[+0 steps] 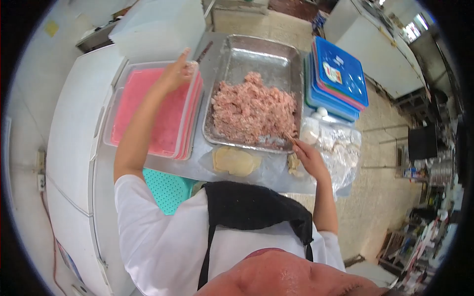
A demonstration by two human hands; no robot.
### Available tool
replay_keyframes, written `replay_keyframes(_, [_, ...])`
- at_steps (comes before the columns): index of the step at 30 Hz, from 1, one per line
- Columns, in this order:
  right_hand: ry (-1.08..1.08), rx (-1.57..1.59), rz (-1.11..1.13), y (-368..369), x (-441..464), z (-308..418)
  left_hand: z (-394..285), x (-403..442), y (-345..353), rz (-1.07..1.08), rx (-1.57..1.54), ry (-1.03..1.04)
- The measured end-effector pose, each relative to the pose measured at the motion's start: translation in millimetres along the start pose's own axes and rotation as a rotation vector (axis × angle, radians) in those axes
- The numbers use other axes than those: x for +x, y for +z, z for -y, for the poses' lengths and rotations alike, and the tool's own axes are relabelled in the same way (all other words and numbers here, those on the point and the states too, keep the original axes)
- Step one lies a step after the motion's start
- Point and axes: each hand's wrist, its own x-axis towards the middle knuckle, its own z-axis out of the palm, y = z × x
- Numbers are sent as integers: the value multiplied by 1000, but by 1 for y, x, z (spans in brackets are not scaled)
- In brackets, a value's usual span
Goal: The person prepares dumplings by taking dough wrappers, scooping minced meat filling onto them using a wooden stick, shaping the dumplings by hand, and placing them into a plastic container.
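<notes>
My left hand (178,74) is over the far right corner of a clear plastic container (189,118) with a pink sheet or lid (148,111). At least one finger is stretched out, and I see nothing held. My right hand (310,159) is closed around a thin wooden-looking stick (291,139) at the near right corner of a metal tray (261,50). Raw minced meat (254,108) is heaped in the tray's nearer part. Pale yellow dough wrappers (236,162) lie before the tray, with a smaller pale piece (295,165) beside my right hand.
Blue-lidded plastic containers (340,69) are stacked right of the tray. Nearby are white round items (322,112) and clear plastic bags (340,143) with pale contents. A dark, narrow tool (204,51) lies left of the tray. A turquoise stool (168,190) stands under the table edge.
</notes>
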Motion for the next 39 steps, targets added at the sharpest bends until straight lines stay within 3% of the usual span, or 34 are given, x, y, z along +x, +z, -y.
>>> replay_keyframes(1, [-28,-188,44,-9,4,1,-18,-15,-15,33,67,4])
replay_keyframes(3, [-89,-556,151,-36,14,10,-27,-40,-23,-224,267,344])
replay_keyframes(5, [58,-780,227,-66,25,34,-101,-87,-45,-95,-4,206])
replay_keyframes(7, [8,-914,209,-84,35,49,-133,-127,-30,51,-416,199])
replay_keyframes(9, [-80,-979,140,-78,42,44,-131,-159,11,260,-544,210])
replay_keyframes(11, [-188,-1026,27,-41,45,14,-131,-176,55,426,-417,194])
replay_keyframes(12, [-250,-1042,100,-18,41,8,-119,-185,85,398,-293,232])
replay_keyframes(13, [-281,-966,64,-2,31,15,-108,-194,113,370,-168,270])
replay_keyframes(16, [-346,-989,211,2,21,43,-104,-213,159,201,-234,302])
replay_keyframes(19, [-136,-1012,224,-29,53,48,-114,-219,186,8,-127,320])
replay_keyframes(21, [-174,-997,161,-19,58,26,-110,-218,203,-5,-211,286])
replay_keyframes(23, [-303,-863,127,3,43,18,-113,-215,205,17,-281,231])
replay_keyframes(24, [-357,-867,232,16,32,23,-117,-215,200,52,-310,191])
replay_keyframes(29, [-286,-997,208,-30,52,34,-128,-211,180,-58,-273,184])
replay_keyframes(31, [-238,-957,263,-12,44,21,-127,-212,174,-89,-344,161])
replay_keyframes(34, [-235,-831,267,8,27,21,-127,-215,168,-142,-546,9])
replay_keyframes(37, [-189,-665,233,13,32,26,-117,-218,175,-164,-876,-289])
replay_keyframes(39, [-271,-595,169,15,43,25,-115,-220,174,-171,-840,-278])
